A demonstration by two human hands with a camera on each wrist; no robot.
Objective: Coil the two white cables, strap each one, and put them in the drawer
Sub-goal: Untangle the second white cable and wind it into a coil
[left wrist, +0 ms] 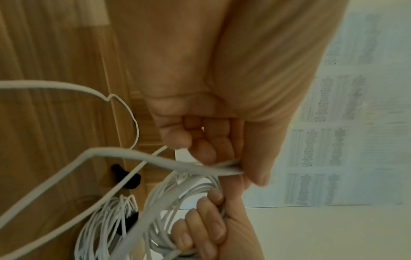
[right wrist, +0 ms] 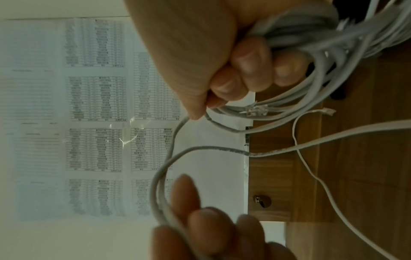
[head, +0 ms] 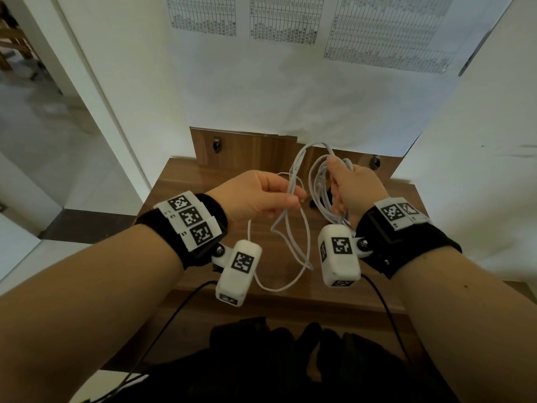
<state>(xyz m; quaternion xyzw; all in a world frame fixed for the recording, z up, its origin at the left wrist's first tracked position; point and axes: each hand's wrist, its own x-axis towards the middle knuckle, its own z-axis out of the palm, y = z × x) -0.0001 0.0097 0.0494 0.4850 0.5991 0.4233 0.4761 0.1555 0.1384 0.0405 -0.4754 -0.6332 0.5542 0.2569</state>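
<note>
My right hand (head: pixel 340 187) grips a coil of thick white cable (head: pixel 322 181) above the wooden desk (head: pixel 180 181). The left hand (head: pixel 296 199) pinches a loose stretch of the same cable, and long loops (head: pixel 293 245) hang between the hands. In the right wrist view the right hand (right wrist: pixel 240 70) clasps the bundle, with a clear plug (right wrist: pixel 255 110) beside it. The left wrist view has the left hand (left wrist: pixel 235 167) pinching the strand. A second, thin white cable (head: pixel 273 287) trails over the desk, and its bunched part (left wrist: pixel 104 225) lies there with a black strap (left wrist: pixel 131 218).
Wooden drawer fronts with metal knobs (head: pixel 216 144) stand at the back of the desk; a second knob (head: pixel 376 161) is at the right. White walls close in on both sides. Printed sheets (head: pixel 284 18) hang on the wall behind. Black wires run from the wrist cameras.
</note>
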